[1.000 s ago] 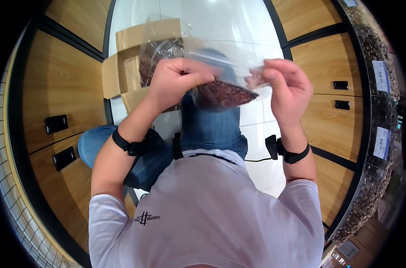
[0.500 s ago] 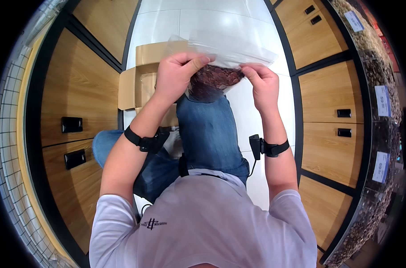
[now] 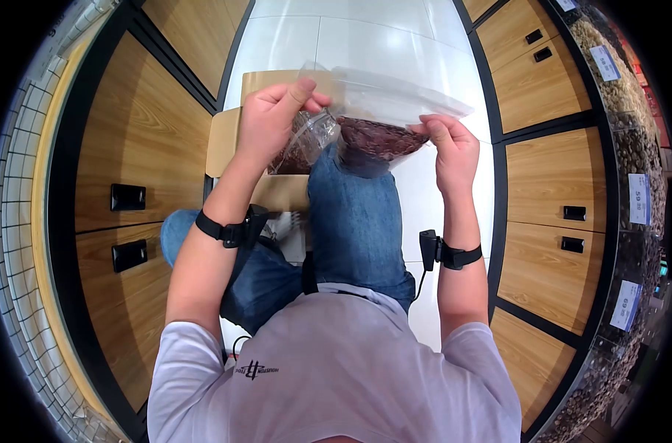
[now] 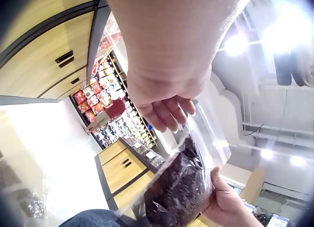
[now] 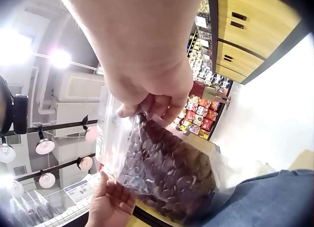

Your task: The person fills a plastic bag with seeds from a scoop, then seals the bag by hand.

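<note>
A clear plastic bag (image 3: 376, 144) of dark reddish-brown pieces hangs above the person's knee, its upper part transparent and unfilled. At its right side the right hand (image 3: 452, 144) pinches the bag between thumb and fingers. The left hand (image 3: 273, 122) is beside the bag's left edge, thumb raised and fingers loosely bent, gripping nothing. In the left wrist view, the left fingers (image 4: 169, 114) hang close to the bag's top edge. The right wrist view shows the pieces (image 5: 162, 168) as flat and rounded, with the left palm turned toward the bag.
Behind the left hand, an open cardboard box (image 3: 223, 144) stands on the white tiled floor (image 3: 373, 44), with another clear bag (image 3: 302, 148) of dark pieces in it. Wooden cabinets (image 3: 550, 177) line both sides. Bins of dry goods with price labels (image 3: 639, 198) run along the right.
The left hand has let go of the bag's left edge and moved left, its thumb lifting. The right hand, loose from the bag at first, has come to pinch its right side.
</note>
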The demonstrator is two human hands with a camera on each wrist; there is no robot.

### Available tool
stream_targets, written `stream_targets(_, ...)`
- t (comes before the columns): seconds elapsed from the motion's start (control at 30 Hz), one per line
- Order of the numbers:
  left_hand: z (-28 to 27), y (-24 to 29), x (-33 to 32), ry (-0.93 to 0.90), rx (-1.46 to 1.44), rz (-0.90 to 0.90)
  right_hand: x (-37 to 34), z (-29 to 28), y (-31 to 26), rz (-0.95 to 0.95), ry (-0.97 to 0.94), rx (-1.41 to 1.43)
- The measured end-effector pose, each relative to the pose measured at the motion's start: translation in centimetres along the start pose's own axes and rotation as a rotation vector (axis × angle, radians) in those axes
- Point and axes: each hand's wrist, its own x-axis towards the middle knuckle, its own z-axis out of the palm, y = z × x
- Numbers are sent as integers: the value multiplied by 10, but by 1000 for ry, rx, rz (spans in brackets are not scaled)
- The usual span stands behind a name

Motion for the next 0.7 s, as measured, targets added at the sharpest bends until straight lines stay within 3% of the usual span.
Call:
stream_targets(0.1, 4, -10, 1, -140, -247, 104, -1, 5, -2, 0, -16, 19)
stream_targets(0.2, 17, -15, -2, -137, -303, 135, 3, 5, -1, 6, -14, 27)
stream_targets(0.37, 27, -21, -2, -214, -114, -57, 0, 4, 1, 68, -20, 108)
stream_targets(0.47, 25, -23, 0, -189, -1, -26, -3, 3, 12, -2, -21, 202)
stream_targets(0.57, 22, -22, 0, -185, 49, -27, -8, -2, 26, 26, 50, 99)
stream_targets(0.7, 20, -30, 0, -177, 2, 2, -9, -8, 42, -26, 44, 166)
